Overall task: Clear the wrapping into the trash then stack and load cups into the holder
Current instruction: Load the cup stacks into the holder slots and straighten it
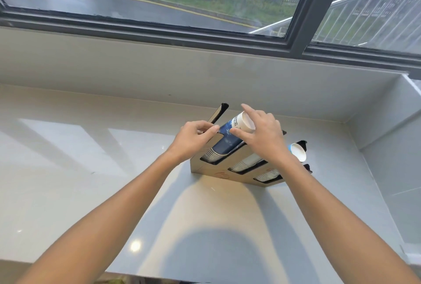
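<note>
A metal cup holder [211, 169] with three slanted slots stands on the pale counter. A stack of blue-and-white paper cups [224, 141] lies in its left slot, white bottom end pointing up and away. My left hand [193, 138] pinches the holder's left wall beside that stack. My right hand [262, 133] rests over the upper end of the stack, thumb on its side and index finger raised. A white cup stack [297, 150] fills the middle slot, and another cup stack [268, 174] sits in the right slot. No wrapping is in sight.
The grey counter [91, 169] runs left and toward me. A low wall ledge and a dark-framed window [159, 28] lie behind the holder. A tiled side wall [387, 147] closes the corner at the right.
</note>
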